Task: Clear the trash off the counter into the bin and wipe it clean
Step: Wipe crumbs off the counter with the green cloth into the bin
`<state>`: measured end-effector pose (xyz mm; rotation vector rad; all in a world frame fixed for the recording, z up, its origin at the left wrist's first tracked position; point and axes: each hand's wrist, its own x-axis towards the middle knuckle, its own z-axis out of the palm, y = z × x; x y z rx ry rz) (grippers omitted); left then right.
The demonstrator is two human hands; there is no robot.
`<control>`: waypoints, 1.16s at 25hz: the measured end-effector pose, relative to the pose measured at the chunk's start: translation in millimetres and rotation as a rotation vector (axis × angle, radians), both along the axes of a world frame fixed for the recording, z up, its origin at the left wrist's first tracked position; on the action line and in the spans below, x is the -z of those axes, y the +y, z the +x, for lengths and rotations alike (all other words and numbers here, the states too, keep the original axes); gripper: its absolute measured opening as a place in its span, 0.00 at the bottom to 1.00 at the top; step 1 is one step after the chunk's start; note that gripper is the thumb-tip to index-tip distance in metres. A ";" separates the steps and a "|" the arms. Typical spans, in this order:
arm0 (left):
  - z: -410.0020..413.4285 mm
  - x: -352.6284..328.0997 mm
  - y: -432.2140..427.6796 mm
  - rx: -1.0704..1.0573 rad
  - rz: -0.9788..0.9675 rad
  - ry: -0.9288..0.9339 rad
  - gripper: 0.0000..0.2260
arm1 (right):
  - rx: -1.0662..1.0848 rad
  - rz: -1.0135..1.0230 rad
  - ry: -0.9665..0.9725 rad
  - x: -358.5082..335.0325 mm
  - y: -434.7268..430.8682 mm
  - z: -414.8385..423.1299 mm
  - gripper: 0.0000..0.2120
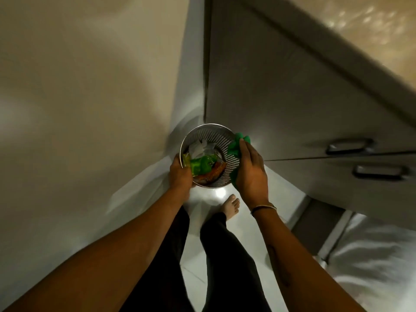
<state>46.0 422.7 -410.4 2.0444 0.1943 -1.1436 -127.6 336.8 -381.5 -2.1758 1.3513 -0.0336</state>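
A round perforated metal bin (225, 140) stands low by the floor, in the corner between a wall and the cabinets. Inside it lie white crumpled paper (200, 147), a green wrapper (199, 165) and an orange wrapper (211, 173). My left hand (181, 174) grips the bin's left rim. My right hand (249, 167) presses a green cloth (237, 143) against the bin's right side. The cloth shows above and below my fingers.
Grey cabinet doors with two metal handles (347, 146) run along the right. A beige wall (90, 86) fills the left. The speckled counter top (371, 21) is at the upper right. My bare foot (231, 204) stands on the glossy white floor just behind the bin.
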 end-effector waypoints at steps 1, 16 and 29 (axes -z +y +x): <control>-0.4 -35.1 4.9 -0.023 0.000 0.016 0.14 | 0.015 -0.006 -0.030 -37.3 2.7 5.1 0.51; -10.7 -294.8 -23.3 0.054 -0.088 -0.051 0.09 | -0.031 -0.248 -0.256 -305.5 -17.3 -0.8 0.39; -8.5 -304.6 -60.1 0.187 0.054 -0.125 0.13 | 0.305 -0.270 -0.205 -298.6 -183.9 -68.1 0.25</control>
